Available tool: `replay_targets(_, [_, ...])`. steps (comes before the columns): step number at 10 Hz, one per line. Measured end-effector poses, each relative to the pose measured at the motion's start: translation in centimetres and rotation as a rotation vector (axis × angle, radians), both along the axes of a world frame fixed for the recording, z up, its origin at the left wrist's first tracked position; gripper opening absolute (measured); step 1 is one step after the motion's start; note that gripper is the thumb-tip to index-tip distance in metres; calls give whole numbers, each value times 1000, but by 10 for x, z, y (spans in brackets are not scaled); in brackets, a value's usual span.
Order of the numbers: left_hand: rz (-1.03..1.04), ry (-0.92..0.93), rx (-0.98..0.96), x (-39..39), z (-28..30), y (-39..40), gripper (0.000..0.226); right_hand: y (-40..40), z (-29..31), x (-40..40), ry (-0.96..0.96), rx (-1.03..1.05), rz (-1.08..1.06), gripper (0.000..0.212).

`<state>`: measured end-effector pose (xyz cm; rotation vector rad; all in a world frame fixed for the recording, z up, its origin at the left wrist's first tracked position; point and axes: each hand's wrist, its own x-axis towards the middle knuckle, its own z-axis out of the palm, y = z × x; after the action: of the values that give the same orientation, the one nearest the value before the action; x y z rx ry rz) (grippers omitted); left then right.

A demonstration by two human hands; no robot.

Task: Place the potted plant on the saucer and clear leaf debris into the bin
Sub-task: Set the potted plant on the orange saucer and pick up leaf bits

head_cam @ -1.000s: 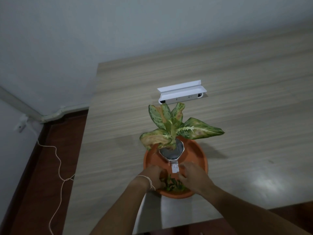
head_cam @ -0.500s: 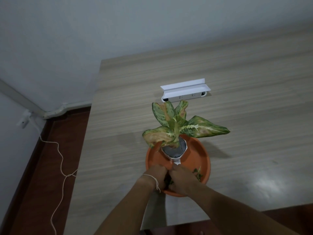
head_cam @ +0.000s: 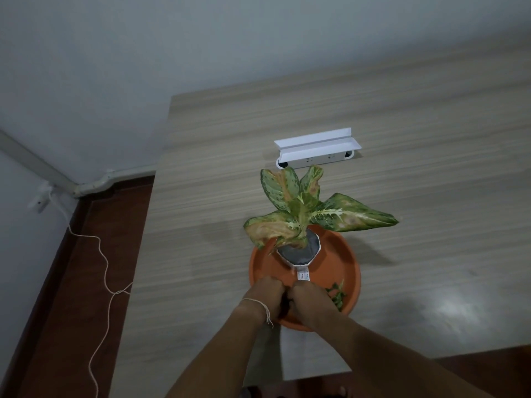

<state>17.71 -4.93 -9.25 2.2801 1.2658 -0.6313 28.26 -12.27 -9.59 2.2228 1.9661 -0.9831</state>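
Note:
A plant with mottled green and pinkish leaves [head_cam: 298, 202] grows in a small white pot [head_cam: 311, 255]. The pot stands inside the orange saucer [head_cam: 355, 271] on the wooden table. My left hand [head_cam: 265, 294] and my right hand [head_cam: 309, 300] are pressed together on the near part of the saucer floor, just in front of the pot. Their fingers are curled down over leaf debris, and the grip itself is hidden. A few green scraps of leaf debris [head_cam: 338, 295] lie loose in the saucer, right of my right hand.
A white socket box with a flip-up lid [head_cam: 316, 149] sits on the table [head_cam: 431, 139] behind the plant. The table's left edge drops to a dark red floor where a thin white cord [head_cam: 103, 268] trails. A wall lies behind. No bin is in view.
My hands were apart with a debris pile between them. They have closed together over it, and only a few scraps on the right still show. The pot has stayed put.

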Motion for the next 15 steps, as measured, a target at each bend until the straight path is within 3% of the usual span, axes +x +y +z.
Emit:
replay_targets(1, [70,-60,-7,-1,5,-2,38,5,2,-2,-14,-36,15,29])
replay_targets(3, [-28,-176,0,-6,25,-2,25,7,7,6,32,37,-26,16])
replay_targets(5, [5,-234,17,-15,44,2,25,3,18,28,10,95,-121,18])
replay_targets(13, [460,-478,222,-42,118,-41,16,-24,86,58,107,274,-220,14])
replay_targets(15, [570,-504,283,-73,124,-60,7,-28,104,35,157,292,-195,29])
